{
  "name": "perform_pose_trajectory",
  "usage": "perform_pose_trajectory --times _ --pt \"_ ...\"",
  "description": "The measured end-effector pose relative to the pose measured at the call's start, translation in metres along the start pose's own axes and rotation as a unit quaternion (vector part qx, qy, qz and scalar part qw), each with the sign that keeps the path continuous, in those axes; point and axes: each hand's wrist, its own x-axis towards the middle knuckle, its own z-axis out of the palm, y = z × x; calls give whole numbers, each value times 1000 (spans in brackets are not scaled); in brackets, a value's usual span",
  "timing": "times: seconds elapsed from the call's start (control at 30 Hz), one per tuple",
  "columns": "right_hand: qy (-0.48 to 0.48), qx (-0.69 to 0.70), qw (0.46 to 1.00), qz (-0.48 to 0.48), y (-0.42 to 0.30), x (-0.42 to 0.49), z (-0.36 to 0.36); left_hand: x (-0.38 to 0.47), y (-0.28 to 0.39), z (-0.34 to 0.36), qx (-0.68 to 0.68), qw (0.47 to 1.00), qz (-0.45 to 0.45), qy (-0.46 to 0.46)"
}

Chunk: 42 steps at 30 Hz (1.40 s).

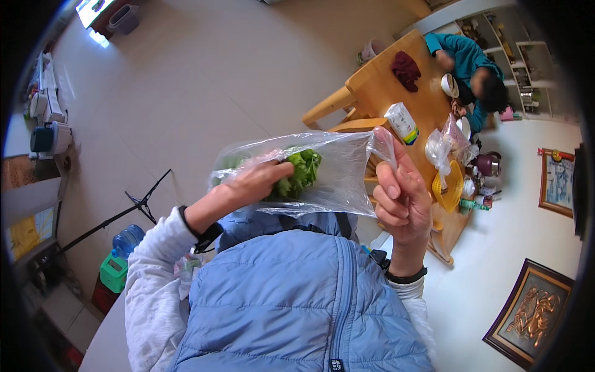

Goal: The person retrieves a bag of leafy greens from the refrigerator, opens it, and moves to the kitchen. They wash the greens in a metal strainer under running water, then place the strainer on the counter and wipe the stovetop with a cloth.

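A clear plastic bag (346,167) is stretched sideways in front of my chest, with leafy green vegetables (304,169) in its left and middle part. My left hand (255,183) is closed around the greens, its fingertips curled on the leaves. Whether a layer of plastic lies between hand and leaves, I cannot tell. At the bag's right end my right hand (404,195) pinches the edge of the plastic between thumb and fingers and holds it up. The right part of the bag looks see-through, with no leaves in it.
Beyond my right hand stands a wooden table (372,83) bearing a carton (402,122), a dark red cloth (406,70), a yellow basket (448,186) and tied plastic bags. A person (469,69) sits there. Left are a black tripod (139,202) and a blue water bottle (128,239).
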Motion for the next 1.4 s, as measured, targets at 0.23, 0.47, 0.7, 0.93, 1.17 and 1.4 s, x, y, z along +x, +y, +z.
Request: perform_pose_trajectory --times 0.23,0.47,0.7,0.93,1.17,1.4 --pt "-64 -9 998 16 7 -13 3 -33 -16 -6 -27 968 -228 103" --pt "-85 0 996 10 3 -12 8 -38 -22 5 35 967 -240 81" --pt "-120 7 992 25 6 -12 13 -25 13 -8 -56 998 -30 -7" --pt "-112 -88 983 111 27 -16 32 44 51 20 -98 991 89 -31" --pt "-44 25 997 -56 -9 -36 3 25 31 31 82 990 11 -113" --pt "-61 47 994 -82 -7 -48 -11 -21 20 14 28 994 108 -3"
